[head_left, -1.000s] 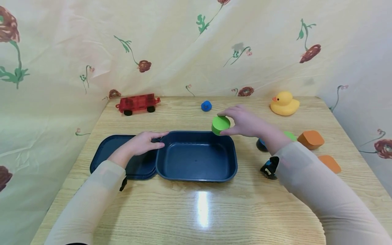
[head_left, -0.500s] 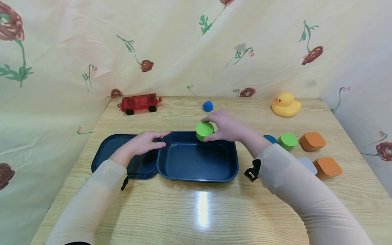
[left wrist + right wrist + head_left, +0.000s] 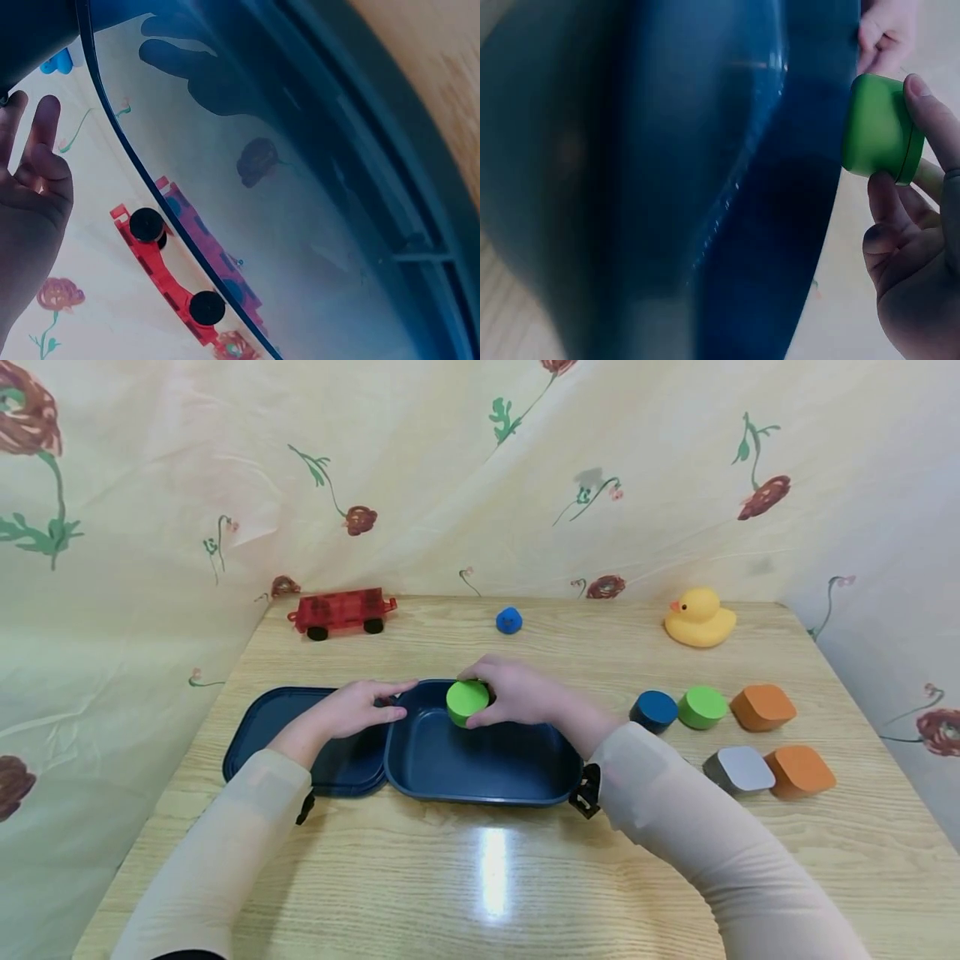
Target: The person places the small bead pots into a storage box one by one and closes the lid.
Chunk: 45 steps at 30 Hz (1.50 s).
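A dark blue rectangular box [image 3: 480, 768] stands with its top uncovered at the middle of the table. Over its far left part my right hand [image 3: 517, 692] pinches a small green round container [image 3: 467, 700] between thumb and fingers. The right wrist view shows a thin seam near one end of this green container [image 3: 877, 127]. My left hand [image 3: 348, 714] touches the box's far left corner, forefinger extended and thumb at the rim. Below that hand lies a dark blue lid [image 3: 258, 727], partly hidden by the forearm and overlapping the box's left side in the head view.
Right of the box stand a blue round container [image 3: 655, 711], a second green container [image 3: 702, 707], a grey one [image 3: 741, 769] and two orange ones [image 3: 763, 707]. Along the back are a red toy wagon [image 3: 341, 612], a small blue toy [image 3: 509, 621] and a yellow rubber duck [image 3: 700, 618].
My right hand has carried the green container leftward and nearer, from the box's far right corner to above its far left part. The left hand has stayed at the corner.
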{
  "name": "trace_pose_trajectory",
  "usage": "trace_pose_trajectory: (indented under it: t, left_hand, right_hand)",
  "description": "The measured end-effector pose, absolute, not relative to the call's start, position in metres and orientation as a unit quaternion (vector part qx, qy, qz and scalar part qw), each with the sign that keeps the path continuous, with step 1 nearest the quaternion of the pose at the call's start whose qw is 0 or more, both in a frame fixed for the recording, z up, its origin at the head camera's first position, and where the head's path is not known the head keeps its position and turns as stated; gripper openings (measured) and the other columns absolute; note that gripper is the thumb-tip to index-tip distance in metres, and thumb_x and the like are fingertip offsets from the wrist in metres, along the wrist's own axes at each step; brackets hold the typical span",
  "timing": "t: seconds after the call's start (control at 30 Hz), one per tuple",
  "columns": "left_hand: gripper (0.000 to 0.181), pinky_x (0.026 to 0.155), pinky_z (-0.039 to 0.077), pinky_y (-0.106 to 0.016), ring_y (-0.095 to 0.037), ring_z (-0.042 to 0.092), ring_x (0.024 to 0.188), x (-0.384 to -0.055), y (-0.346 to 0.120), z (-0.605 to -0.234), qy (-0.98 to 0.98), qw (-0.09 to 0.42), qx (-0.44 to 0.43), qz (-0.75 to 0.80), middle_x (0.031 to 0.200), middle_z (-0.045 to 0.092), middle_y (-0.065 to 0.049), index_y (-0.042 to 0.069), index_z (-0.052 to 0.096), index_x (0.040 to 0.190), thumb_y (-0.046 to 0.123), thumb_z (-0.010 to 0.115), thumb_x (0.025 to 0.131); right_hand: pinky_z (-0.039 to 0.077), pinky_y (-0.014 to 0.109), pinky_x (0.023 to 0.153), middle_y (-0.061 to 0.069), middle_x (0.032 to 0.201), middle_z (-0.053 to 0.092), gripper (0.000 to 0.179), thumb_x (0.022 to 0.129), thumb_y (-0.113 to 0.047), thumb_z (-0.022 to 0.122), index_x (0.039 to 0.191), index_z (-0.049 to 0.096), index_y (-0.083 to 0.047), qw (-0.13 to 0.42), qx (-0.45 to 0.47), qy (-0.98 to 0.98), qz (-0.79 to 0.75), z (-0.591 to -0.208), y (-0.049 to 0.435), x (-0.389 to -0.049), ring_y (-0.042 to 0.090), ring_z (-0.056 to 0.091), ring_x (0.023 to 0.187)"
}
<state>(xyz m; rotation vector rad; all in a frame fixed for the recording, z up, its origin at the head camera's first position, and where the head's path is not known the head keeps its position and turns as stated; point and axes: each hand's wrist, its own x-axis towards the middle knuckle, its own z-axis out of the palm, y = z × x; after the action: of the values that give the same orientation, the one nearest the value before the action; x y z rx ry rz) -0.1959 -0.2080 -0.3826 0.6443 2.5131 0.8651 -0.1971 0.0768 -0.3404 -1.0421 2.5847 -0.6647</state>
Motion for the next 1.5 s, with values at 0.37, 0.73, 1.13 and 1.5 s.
trace_pose_trajectory:
  t: [0.37,0.73,1.13,1.5]
  left_hand:
    - [0.053,0.101,0.034,-0.048,-0.027,0.042,0.127,-0.197,-0.208,-0.382,0.900,0.198,0.237,0.308,0.141,0.044,-0.009,0.028,0.040,0.143,0.038,0.056,0.094]
    - [0.054,0.098,0.037,-0.047,-0.026,0.046,0.122,-0.197,-0.209,-0.381,0.898,0.213,0.231,0.308,0.142,0.043,-0.010,0.029,0.037,0.145,0.038,0.055,0.094]
    - [0.055,0.096,0.038,-0.049,-0.027,0.049,0.118,-0.196,-0.210,-0.382,0.901,0.213,0.223,0.305,0.136,0.049,-0.012,0.032,0.037,0.144,0.039,0.056,0.094]
    - [0.054,0.096,0.038,-0.049,-0.025,0.051,0.114,-0.196,-0.210,-0.383,0.899,0.218,0.219,0.310,0.134,0.051,-0.010,0.033,0.037,0.144,0.041,0.055,0.094]
  right_hand:
    - [0.043,0.028,0.085,0.003,0.120,0.051,0.063,0.079,-0.041,0.074,0.132,0.052,-0.013,0.178,-0.358,0.894,-0.203,-0.361,0.053,-0.193,0.014,0.050,0.098]
    - [0.044,0.033,0.082,-0.001,0.125,0.048,0.064,0.079,-0.039,0.075,0.133,0.048,-0.020,0.197,-0.302,0.921,-0.146,-0.364,0.035,-0.187,0.015,0.052,0.097]
    - [0.044,0.037,0.081,-0.002,0.127,0.047,0.062,0.080,-0.038,0.074,0.134,0.046,-0.024,0.220,-0.260,0.929,-0.143,-0.374,0.023,-0.184,0.018,0.051,0.097]
    - [0.044,0.036,0.080,-0.001,0.128,0.048,0.065,0.080,-0.045,0.072,0.136,0.046,-0.023,0.202,-0.251,0.935,-0.149,-0.381,0.018,-0.184,0.017,0.051,0.097]
